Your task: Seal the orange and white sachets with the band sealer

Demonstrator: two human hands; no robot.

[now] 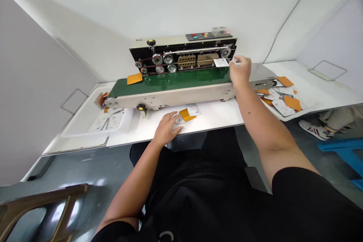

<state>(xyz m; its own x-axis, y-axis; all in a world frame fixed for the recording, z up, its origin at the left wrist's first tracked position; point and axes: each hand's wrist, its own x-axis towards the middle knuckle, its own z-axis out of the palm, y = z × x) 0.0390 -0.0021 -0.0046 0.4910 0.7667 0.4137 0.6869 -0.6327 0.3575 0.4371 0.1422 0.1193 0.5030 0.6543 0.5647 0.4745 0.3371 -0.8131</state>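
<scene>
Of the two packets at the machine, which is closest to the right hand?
The white packet just left of the right hand; the orange packet lies far off, near the green belt's left end.

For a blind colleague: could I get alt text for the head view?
A person's right hand is beside a white packet at a belt machine; the left hand is at orange and white packets on the table. Packet-filled trays flank the machine.

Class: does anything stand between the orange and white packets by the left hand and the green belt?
Yes: a long cream side panel stands between the flat orange and white packets on the white tabletop and the raised green belt. Nothing visible separates the left hand from the packets.
</scene>
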